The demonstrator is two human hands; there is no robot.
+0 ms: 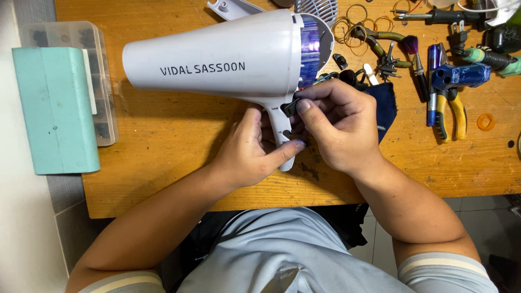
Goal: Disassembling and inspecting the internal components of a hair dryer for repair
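Two hands work at the handle of the pale grey plastic hair dryer (228, 54). Your right hand (336, 127) pinches a small black switch part (289, 107) against it; your left hand (252, 152) wraps the handle below. Treat the shell as light, smooth, probably slippery; grip the handle, beside the yellow-handled pliers (453, 111).

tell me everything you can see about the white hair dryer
The white plastic hair dryer lies on its side on the wooden workbench, its tapered nozzle pointing left and its handle toward the person. The rear cover is off, exposing a bluish-purple inner part. Dark lettering runs along the barrel. The left hand grips the handle from below, and the right hand pinches a small black part with its fingers at the handle's switch area.
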